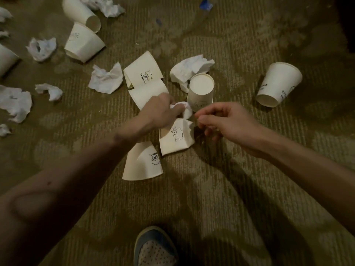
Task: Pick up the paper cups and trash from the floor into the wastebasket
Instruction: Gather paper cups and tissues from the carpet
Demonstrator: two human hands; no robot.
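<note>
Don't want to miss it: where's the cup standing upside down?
Head view, centre: the upside-down cup stands just beyond the right hand, beside a crumpled tissue.

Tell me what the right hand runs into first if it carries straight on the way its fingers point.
Most likely the crumpled tissue pinched by the left hand: the right hand points leftward at it. The crushed cup lies just below; depth is unclear.

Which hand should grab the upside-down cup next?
Probably the right hand: it looks empty and hovers just beside the upside-down cup. The left hand is busy gripping a crumpled tissue.
</note>
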